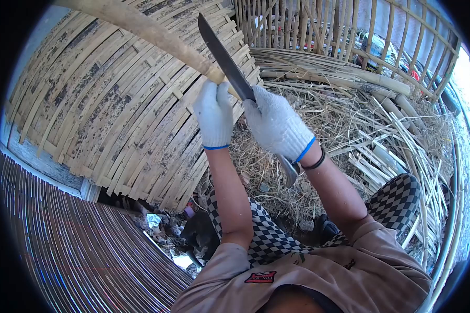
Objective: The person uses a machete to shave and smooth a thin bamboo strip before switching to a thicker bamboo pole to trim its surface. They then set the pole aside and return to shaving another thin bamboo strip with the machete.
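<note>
Nearest the camera: the person's brown shirt [318,284], a red-and-black patch [260,277] on the chest, and checkered trousers [269,229], legs bent and knees apart.

Both hands were held out in front, side by side, each in a white knitted glove with a blue cuff edge. Right hand [277,122]: closed around the handle of a knife [227,60]. The curved butt of the handle stuck out below the wrist; the long dark blade slanted up and to the left. Left hand [214,115]: closed on a bamboo pole [162,44] close to its near end. The pole ran from there up and away to the left, out of view at the top. The blade lay across the pole's near end; whether edge and pole touched could not be told.

Beneath the hands, thin shavings [250,161] covered the ground. At lower left, a dark ribbed surface [89,235], material unclear. Left of the hands, a large woven bamboo panel [115,104], darkly spotted. To the right, loose split strips [368,167] lay in a heap. Further back, longer strips [297,65] were stacked at the foot of a slatted fence [302,26], the farthest structure noted.
</note>
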### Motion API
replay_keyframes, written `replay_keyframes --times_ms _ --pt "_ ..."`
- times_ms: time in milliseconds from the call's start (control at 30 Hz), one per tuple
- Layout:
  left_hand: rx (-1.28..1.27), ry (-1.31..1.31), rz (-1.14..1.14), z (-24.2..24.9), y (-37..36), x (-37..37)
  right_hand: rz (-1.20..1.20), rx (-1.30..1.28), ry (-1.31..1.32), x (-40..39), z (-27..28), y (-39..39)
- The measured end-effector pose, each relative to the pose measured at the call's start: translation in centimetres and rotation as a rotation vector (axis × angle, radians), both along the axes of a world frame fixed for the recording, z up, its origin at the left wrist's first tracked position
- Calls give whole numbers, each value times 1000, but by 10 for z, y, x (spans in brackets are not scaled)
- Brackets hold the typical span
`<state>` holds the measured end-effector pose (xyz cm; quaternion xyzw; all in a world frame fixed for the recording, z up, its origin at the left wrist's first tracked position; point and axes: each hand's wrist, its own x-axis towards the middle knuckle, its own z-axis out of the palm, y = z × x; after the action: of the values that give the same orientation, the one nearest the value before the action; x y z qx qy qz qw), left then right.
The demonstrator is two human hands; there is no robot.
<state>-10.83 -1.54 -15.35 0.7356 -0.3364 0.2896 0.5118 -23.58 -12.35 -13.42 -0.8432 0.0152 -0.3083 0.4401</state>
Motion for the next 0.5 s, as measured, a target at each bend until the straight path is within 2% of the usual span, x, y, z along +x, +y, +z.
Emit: replay_keyframes --times_ms 133,233,267,367,500 --pt "62 -57 17 0 4 2 19 61 -75 -9 9 3" --pt "156 -5 47 2 1 -3 -48 39 -28 -2 -4 9" --pt "48 96 21 7 2 -8 38 134 39 3 -7 6" --pt "-26 20 -1 0 5 3 84 64 103 -11 12 -4" --pt "188 53 41 3 12 -1 -39 143 49 -6 13 9"
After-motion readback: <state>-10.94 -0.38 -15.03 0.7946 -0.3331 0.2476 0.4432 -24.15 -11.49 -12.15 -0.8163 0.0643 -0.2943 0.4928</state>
